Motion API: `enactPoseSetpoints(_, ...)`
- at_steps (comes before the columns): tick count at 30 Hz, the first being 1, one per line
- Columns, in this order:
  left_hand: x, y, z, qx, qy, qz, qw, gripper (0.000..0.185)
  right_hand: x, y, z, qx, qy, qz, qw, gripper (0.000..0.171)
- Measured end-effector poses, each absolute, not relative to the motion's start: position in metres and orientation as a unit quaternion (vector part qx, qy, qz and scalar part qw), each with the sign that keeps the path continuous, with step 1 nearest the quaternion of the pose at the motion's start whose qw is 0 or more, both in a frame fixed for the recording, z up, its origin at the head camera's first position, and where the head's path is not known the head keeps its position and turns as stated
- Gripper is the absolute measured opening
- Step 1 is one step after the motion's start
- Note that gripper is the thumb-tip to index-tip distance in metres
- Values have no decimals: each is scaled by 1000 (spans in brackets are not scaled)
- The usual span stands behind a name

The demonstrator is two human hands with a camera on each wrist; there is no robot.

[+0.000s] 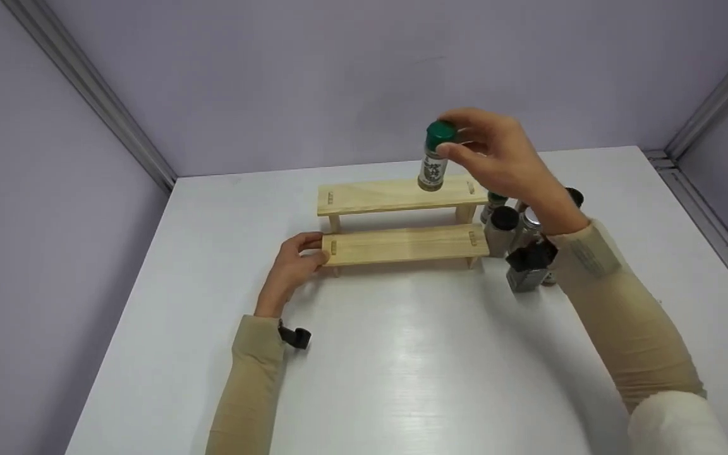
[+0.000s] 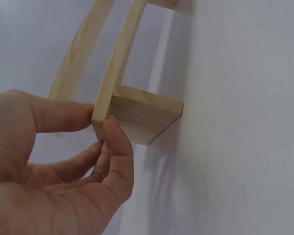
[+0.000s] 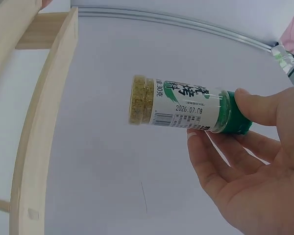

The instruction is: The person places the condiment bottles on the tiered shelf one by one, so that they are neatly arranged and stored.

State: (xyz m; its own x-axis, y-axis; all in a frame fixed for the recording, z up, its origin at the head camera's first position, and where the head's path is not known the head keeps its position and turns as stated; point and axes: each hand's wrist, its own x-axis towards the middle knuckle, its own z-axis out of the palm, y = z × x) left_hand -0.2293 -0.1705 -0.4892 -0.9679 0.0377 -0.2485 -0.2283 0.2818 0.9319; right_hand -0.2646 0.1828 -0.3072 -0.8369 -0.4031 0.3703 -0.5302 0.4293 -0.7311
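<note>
My right hand [image 1: 500, 151] holds a spice jar [image 1: 432, 170] by its green cap [image 3: 237, 115]. The jar is up in the air, above the back wooden shelf [image 1: 395, 194], with its cap upward. Yellowish-brown seasoning shows through its clear base in the right wrist view, beside a white printed label [image 3: 186, 105]. My left hand [image 1: 294, 262] pinches the left end of the lower front wooden shelf [image 1: 402, 246]. In the left wrist view, thumb and fingers lie on opposite faces of the board [image 2: 110, 83], close to its leg [image 2: 142, 115].
Several more jars stand right of the shelves, partly hidden by my right forearm; among them are a black-capped jar [image 1: 502, 230] and a green-capped jar [image 1: 493, 205]. All stand on a white table [image 1: 364, 366], with a pale wall [image 1: 275, 82] behind.
</note>
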Motion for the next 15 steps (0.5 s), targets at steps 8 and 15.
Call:
enactPoseSetpoints(8,-227,-173,-490,-51,803,585,108,50,-274,148,-305,306,-826,470,52,38)
enactPoseSetpoints(15,-226,-178,-490,-63,804,580,116,51,-284,119,-310,321,-820,473,38,39)
